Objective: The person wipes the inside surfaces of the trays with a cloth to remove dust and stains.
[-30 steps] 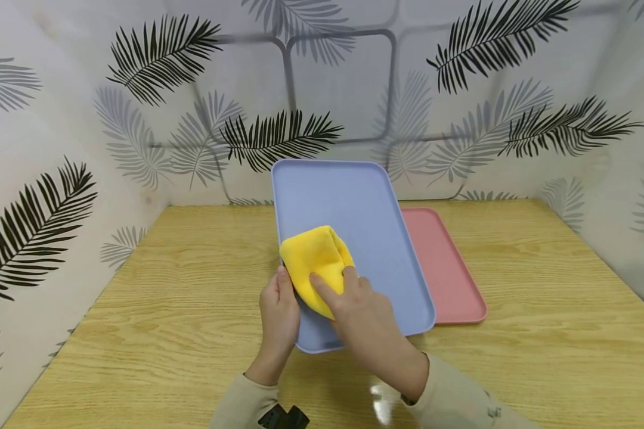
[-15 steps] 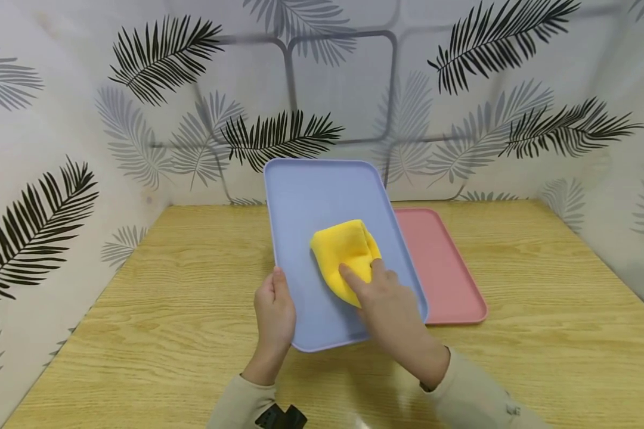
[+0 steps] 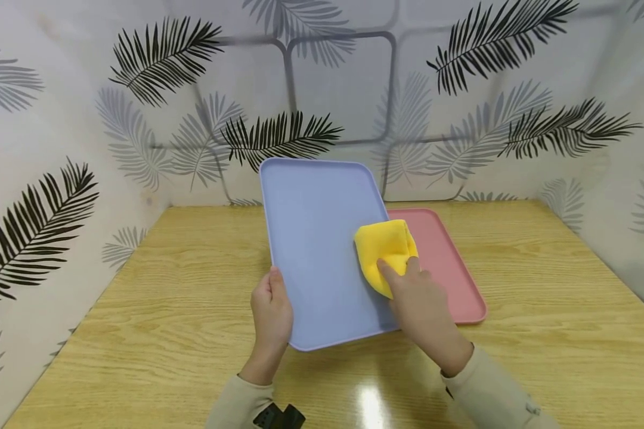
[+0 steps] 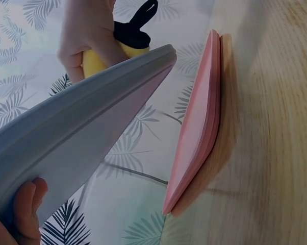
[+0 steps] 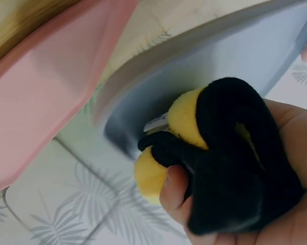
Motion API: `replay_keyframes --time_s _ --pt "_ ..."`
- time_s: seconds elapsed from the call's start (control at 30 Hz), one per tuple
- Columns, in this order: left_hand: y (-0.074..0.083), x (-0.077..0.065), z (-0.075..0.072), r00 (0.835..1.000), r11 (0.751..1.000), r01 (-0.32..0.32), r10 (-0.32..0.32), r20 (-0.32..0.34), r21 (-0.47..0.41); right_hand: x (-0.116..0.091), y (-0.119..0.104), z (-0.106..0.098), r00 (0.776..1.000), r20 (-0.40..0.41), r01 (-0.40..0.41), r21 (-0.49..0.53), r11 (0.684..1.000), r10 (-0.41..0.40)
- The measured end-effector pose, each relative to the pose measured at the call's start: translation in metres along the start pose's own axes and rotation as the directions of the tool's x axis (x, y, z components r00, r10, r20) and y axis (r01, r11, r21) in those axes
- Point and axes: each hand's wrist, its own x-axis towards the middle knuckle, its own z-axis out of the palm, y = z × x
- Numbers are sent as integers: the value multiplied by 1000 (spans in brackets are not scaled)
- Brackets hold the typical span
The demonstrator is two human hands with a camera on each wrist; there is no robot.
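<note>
My left hand (image 3: 272,313) grips the left edge of a blue tray (image 3: 319,238), thumb at the rim and fingers curled beneath it. The tray is held tilted above the table, its far end raised. With my right hand (image 3: 424,310) I hold a bunched yellow cloth (image 3: 381,247) against the tray's right side, overlapping that rim in the head view. From the right wrist, black fabric (image 5: 230,178) shows on the cloth, folded into a loop, along with a small white tag (image 5: 156,122). The fingers bend around the bundle.
A pink tray (image 3: 451,262) lies on the wooden table (image 3: 166,322) to the right, partly covered by the blue one in the head view. Behind and at the sides hangs a leaf-patterned curtain (image 3: 338,83).
My right hand has slid the yellow cloth rightward across the blue tray, from its left rim to its right rim. The tray has shifted slightly left, with my left hand still gripping it.
</note>
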Motion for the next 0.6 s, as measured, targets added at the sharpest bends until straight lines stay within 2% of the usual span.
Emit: replay_keyframes --time_s 0.2,0.47,0.6 --pt "0 1 0 1000 1000 -13 13 1 -2 1 7 -2 1000 26 -16 -24 1000 17" --pt "1 0 0 1000 1000 15 -15 6 -7 -1 7 3 998 -47 35 -31 999 -37" --pt "0 0 0 1000 1000 3 -3 7 -5 -2 2 5 997 -57 49 -24 999 -50"
